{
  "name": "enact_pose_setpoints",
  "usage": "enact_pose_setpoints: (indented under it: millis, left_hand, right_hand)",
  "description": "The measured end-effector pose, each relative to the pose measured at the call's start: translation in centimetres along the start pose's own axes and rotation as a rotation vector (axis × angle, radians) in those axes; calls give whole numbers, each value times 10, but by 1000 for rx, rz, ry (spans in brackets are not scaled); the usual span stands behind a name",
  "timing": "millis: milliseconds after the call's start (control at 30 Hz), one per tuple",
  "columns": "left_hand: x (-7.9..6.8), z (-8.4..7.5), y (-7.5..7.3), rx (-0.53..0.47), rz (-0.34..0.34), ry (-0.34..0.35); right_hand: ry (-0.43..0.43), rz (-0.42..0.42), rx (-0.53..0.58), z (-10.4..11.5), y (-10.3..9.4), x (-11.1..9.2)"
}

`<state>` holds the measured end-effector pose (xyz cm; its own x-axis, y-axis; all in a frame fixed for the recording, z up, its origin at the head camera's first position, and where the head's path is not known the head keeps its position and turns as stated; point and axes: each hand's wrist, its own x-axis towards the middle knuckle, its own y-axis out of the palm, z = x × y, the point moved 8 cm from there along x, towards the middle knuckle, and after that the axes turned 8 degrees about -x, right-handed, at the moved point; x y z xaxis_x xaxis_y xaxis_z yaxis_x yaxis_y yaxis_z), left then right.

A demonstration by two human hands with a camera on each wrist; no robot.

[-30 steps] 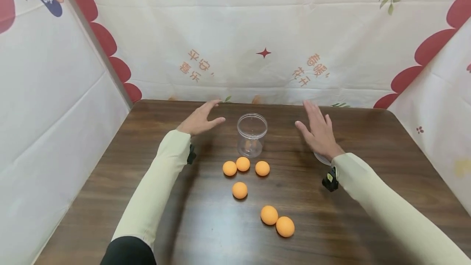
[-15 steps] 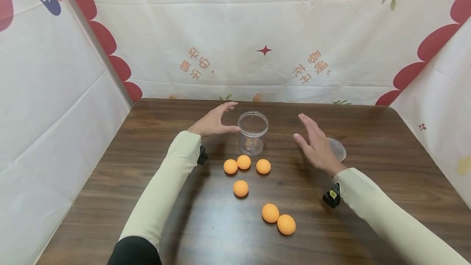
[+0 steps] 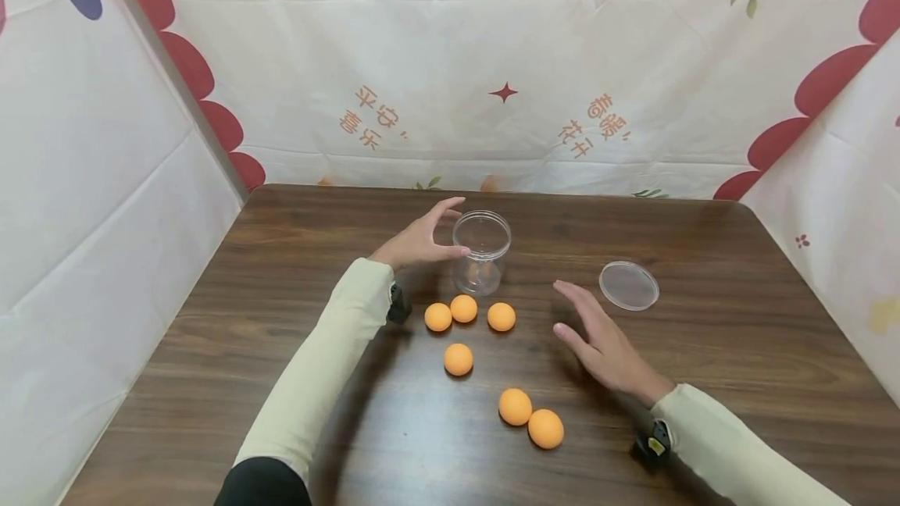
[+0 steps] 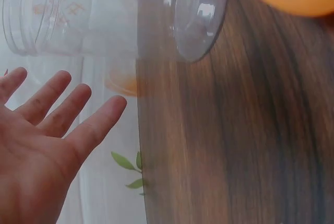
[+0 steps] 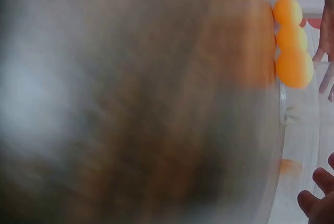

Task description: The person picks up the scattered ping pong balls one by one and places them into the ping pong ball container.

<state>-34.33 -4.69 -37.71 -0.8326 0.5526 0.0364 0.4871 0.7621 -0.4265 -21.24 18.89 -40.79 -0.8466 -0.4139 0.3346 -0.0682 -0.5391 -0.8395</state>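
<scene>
A clear plastic jar with no lid on stands upright on the table. My left hand is at its left side, thumb and fingers spread, the thumb overlapping the jar near its rim in the head view. In the left wrist view the extended fingers lie apart from the jar wall. My right hand hovers low over the table with fingers loosely extended, holding nothing. Several orange balls, ping-pong sized, lie in front of the jar; the nearest pair includes this orange ball.
A clear round lid lies flat on the brown wooden table, beyond the right hand. Another orange ball rests just in front of the jar. A white printed cloth hangs behind the table and along both sides.
My left hand has moved right to the jar's side. The right hand has come back toward the body, uncovering the lid. The jar and balls stay in place.
</scene>
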Motion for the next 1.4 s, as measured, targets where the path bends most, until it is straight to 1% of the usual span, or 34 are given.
enact_pose_setpoints:
  millis: [133, 233, 333, 500, 700, 867, 1000, 1133, 1233, 1400]
  left_hand:
    - [4, -4, 4, -26, 3, 16]
    - [6, -5, 8, -32, 11, 18]
    - [5, -1, 13, -30, 25, 8]
    - [2, 7, 17, -35, 25, 14]
    - [3, 5, 19, -53, 37, 62]
    - [3, 3, 21, -94, 46, 92]
    - [3, 2, 20, -115, 38, 99]
    - [4, 2, 19, -100, 27, 123]
    - [4, 1, 20, -91, 26, 134]
    - [3, 0, 21, -118, 37, 138]
  right_hand:
    - [6, 5, 1, 7, -1, -10]
    - [-10, -23, 10, 17, -3, -18]
    - [-50, -57, 11, 31, -5, -27]
    - [-79, -31, -22, 51, -1, -43]
    - [-102, -24, -66, 66, -1, -59]
    - [-115, -4, -97, 74, 2, -67]
    - [-128, 9, -109, 77, 5, -69]
    - [-132, 19, -100, 76, 7, -69]
    - [-155, 11, -90, 77, 8, -70]
    - [-199, -25, -84, 78, 7, -72]
